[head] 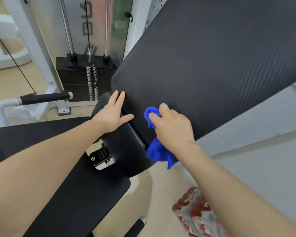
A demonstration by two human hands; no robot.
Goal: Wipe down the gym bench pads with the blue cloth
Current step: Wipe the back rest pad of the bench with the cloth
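A large black ribbed back pad (212, 65) slopes up to the right. Below it sits a smaller black pad (125, 151), and a flat black seat pad (75, 194) lies under my forearms. My right hand (171, 127) presses a bunched blue cloth (156, 151) against the lower edge of the back pad; part of the cloth hangs down past the edge. My left hand (113, 113) rests flat, fingers apart, on the smaller pad where it meets the back pad. It holds nothing.
A black weight stack (85, 79) with chrome guide rods and a cable stands behind the pads. A white frame with a black grip handle (44, 98) is at left. A chrome bracket (101, 158) shows between pads. A red-and-white patterned item (196, 212) lies on the floor.
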